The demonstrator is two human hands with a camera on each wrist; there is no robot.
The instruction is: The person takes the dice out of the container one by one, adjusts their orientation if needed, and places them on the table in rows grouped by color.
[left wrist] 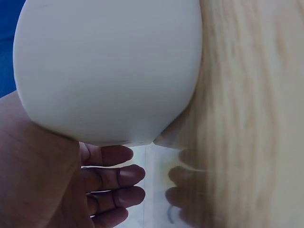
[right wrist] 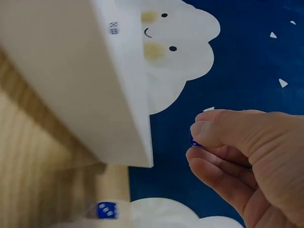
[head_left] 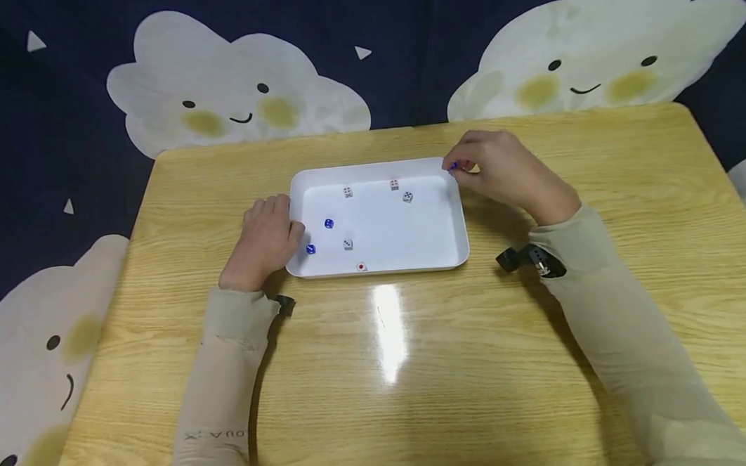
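Observation:
My right hand (head_left: 503,170) pinches a small blue die (right wrist: 194,137) between thumb and fingers, just by the far right corner of the white tray (head_left: 404,224). Another blue die (right wrist: 107,210) lies on the table outside the tray, seen only in the right wrist view. My left hand (head_left: 264,242) holds the tray's left end, thumb at the rim and fingers (left wrist: 118,175) reaching along the outer wall. Inside the tray lie two blue dice (head_left: 329,223) toward the left and several white dice (head_left: 407,197), some with red pips and some with dark ones.
The tray stands on a light wooden table (head_left: 450,370), toward its far edge. Behind it hangs a dark blue cloth (head_left: 402,69) printed with smiling clouds. Each wrist wears a black strap, and a glare streak (head_left: 389,331) shows on the wood before the tray.

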